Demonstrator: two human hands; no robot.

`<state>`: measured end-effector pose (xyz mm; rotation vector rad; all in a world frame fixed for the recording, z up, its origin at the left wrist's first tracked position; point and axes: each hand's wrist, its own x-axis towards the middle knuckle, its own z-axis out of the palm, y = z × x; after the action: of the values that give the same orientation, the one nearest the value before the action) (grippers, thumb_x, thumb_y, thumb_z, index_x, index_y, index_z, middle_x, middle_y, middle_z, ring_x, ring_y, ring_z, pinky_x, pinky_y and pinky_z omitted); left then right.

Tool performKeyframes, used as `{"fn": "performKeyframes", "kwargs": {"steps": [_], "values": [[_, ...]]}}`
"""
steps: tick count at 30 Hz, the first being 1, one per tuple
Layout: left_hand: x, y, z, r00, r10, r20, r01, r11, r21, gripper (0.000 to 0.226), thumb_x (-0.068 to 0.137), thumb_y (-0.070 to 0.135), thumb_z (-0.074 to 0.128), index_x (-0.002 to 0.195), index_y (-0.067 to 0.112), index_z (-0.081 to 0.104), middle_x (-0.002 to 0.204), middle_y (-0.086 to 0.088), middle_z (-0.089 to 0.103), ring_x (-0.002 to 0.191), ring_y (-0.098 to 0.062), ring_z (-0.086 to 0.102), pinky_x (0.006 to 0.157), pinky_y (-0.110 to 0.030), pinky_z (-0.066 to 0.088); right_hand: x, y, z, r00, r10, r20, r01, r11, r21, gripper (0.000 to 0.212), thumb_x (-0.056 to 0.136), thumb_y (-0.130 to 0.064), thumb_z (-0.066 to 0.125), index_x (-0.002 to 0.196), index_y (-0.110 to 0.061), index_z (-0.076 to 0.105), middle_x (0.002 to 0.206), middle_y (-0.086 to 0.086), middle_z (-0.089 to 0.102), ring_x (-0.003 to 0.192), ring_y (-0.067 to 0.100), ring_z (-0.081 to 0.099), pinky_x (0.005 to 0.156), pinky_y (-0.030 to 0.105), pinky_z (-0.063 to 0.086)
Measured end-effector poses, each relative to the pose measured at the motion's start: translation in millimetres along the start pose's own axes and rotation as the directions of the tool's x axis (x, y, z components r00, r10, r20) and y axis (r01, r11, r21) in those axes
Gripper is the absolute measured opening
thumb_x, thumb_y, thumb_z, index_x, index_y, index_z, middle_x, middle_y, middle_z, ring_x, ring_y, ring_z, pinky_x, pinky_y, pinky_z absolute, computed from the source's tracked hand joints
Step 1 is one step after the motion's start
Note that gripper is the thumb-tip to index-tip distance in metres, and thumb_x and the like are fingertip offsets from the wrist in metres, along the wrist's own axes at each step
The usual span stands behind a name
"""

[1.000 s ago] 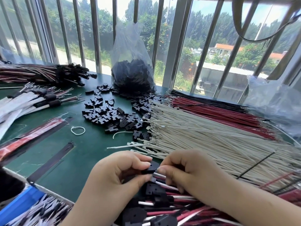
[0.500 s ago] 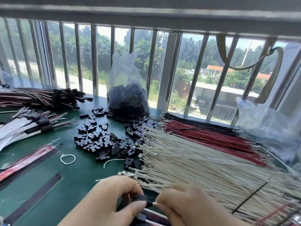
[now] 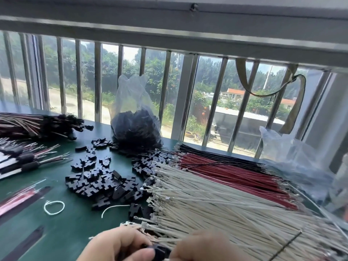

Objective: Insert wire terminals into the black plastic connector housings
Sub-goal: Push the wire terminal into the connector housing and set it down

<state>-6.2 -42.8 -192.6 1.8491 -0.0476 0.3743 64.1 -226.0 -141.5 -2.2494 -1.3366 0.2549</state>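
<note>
Holding a small black plastic connector housing [image 3: 159, 250] between thumb and fingers, the left hand [image 3: 120, 245] works at the bottom edge of the view. The right hand [image 3: 205, 248] is just beside the housing; its fingertips are cut off by the frame, so I cannot tell what it pinches.

I judge the task far from finished. A loose scatter of black plastic housings [image 3: 101, 181] lies on the green table top [image 3: 62, 228], and a clear plastic bag of more black housings [image 3: 135, 127] stands behind it. A large fan of white wires with metal terminals [image 3: 216, 210] and a layer of red wires [image 3: 235, 172] wait on the right. At far left lies a bundle of wires already ending in black housings [image 3: 43, 125], so some work looks done.
</note>
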Motion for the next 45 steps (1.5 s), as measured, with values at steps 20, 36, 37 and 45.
{"fn": "performKeyframes", "kwargs": {"steps": [20, 36, 37, 45], "values": [[-1.6, 8.4, -6.6, 0.942, -0.315, -0.116, 0.264, 0.909, -0.322, 0.014, 0.082, 0.013, 0.067, 0.068, 0.012, 0.069, 0.064, -0.007, 0.073, 0.052, -0.011, 0.057, 0.051, -0.017, 0.044, 102.0, 133.4, -74.8, 0.943, 0.144, -0.299, -0.318, 0.648, -0.692, 0.017, 0.095, -0.028, 0.053, 0.102, -0.028, 0.068, 0.097, -0.01, 0.065, 0.081, 0.005, 0.061, 0.074, 0.02, 0.053], [-4.3, 6.8, -7.0, 0.967, -0.241, -0.082, 0.179, 0.874, -0.452, 0.028, 0.053, 0.049, 0.084, 0.066, 0.027, 0.073, 0.056, -0.002, 0.068, 0.058, -0.017, 0.049, 0.056, -0.025, 0.036, 41.4, 5.4, -87.7, 0.716, -0.205, -0.667, 0.181, 0.978, -0.105, 0.017, 0.089, -0.037, 0.057, 0.099, -0.044, 0.069, 0.071, -0.025, 0.064, 0.056, -0.007, 0.055, 0.05, 0.004, 0.039], [-4.1, 5.9, -7.3, 0.966, -0.243, -0.085, 0.179, 0.873, -0.454, 0.026, 0.055, 0.046, 0.085, 0.065, 0.025, 0.073, 0.056, -0.002, 0.068, 0.06, -0.018, 0.049, 0.058, -0.026, 0.035, 36.8, -1.5, -78.5, 0.876, -0.158, -0.455, 0.126, 0.987, -0.1, 0.015, 0.086, -0.042, 0.058, 0.095, -0.045, 0.069, 0.071, -0.024, 0.064, 0.054, -0.006, 0.054, 0.046, 0.004, 0.038], [-5.2, -5.0, -7.6, 0.984, -0.175, -0.043, 0.142, 0.898, -0.417, 0.02, 0.06, 0.035, 0.084, 0.067, 0.019, 0.073, 0.061, -0.002, 0.069, 0.063, -0.013, 0.069, 0.054, -0.01, 0.047, 15.5, 3.1, -24.9, 0.986, 0.053, -0.158, -0.04, 0.995, 0.087, 0.009, 0.077, -0.044, 0.068, 0.077, -0.037, 0.072, 0.074, -0.017, 0.065, 0.06, -0.004, 0.054, 0.058, 0.01, 0.043]]}}
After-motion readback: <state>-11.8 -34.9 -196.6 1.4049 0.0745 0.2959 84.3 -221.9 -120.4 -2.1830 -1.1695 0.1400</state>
